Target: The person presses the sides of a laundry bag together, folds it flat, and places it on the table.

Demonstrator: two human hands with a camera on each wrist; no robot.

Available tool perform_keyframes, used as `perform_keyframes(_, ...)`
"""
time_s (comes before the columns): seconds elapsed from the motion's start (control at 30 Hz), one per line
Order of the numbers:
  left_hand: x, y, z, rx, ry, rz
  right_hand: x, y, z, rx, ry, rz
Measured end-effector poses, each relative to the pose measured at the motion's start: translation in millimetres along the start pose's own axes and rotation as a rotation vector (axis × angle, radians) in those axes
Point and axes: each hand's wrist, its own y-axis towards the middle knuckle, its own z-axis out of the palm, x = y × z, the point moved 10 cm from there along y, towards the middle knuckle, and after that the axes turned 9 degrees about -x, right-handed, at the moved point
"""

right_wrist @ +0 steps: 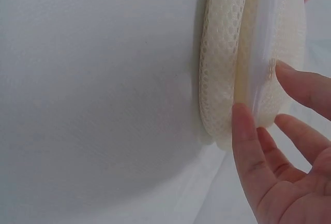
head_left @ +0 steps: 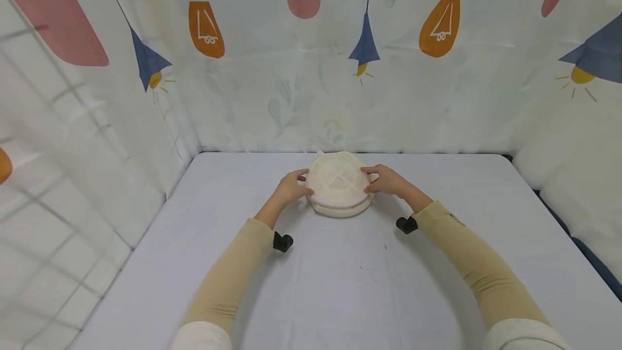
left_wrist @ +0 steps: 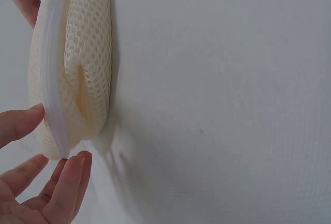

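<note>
A round cream mesh laundry bag (head_left: 338, 180) lies flattened near the back of the table, its two mesh layers stacked. A white band (left_wrist: 54, 89) runs round the upper layer, and the lower layer shows a fold in the left wrist view. My left hand (head_left: 290, 188) holds the bag's left edge, thumb at the white band and fingertips at the rim. On the opposite edge my right hand (head_left: 389, 181) grips it between thumb and fingers; one fingertip sits at the gap between the layers in the right wrist view.
The bag is on a white-covered table (head_left: 335, 285) with a few tiny specks in front of it. A curtain (head_left: 301, 91) printed with lamps and bulbs hangs along the back edge. White cloth also hangs at both sides. A black heart-shaped piece (head_left: 283, 242) sits at each wrist.
</note>
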Motion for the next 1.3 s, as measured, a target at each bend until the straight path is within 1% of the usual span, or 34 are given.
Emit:
perform_keyframes(0.23,-2.3,-1.5,-0.7,0.014,0.094,0.068,5,-5,-2,0.006,-0.085,-0.054)
perform_keyframes(0.47,-4.9,-3.3,0.3,0.025,0.146,0.116,13,-9,-1,-0.005,-0.150,-0.137)
perform_keyframes(0.57,-7.1,-4.1,0.6,0.016,0.200,0.134,16,-11,0,-0.016,-0.168,-0.170)
perform_keyframes(0.63,-9.2,-4.4,1.5,0.009,0.241,0.150,19,-12,0,-0.032,-0.206,-0.197)
perform_keyframes(0.8,-14.9,-4.6,4.8,-0.002,0.310,0.190,26,-14,0,-0.076,-0.286,-0.256)
perform_keyframes(0.97,-19.8,-5.4,8.1,0.000,0.358,0.244,32,-15,1,-0.107,-0.311,-0.283)
perform_keyframes(1.1,-23.0,-4.9,12.5,0.002,0.399,0.300,34,-15,5,-0.115,-0.362,-0.309)
perform_keyframes(1.2,-24.9,-4.8,17.2,0.015,0.428,0.325,37,-14,8,-0.120,-0.399,-0.349)
perform_keyframes(1.3,-26.8,-5.3,22.4,0.039,0.476,0.343,41,-14,10,-0.108,-0.395,-0.380)
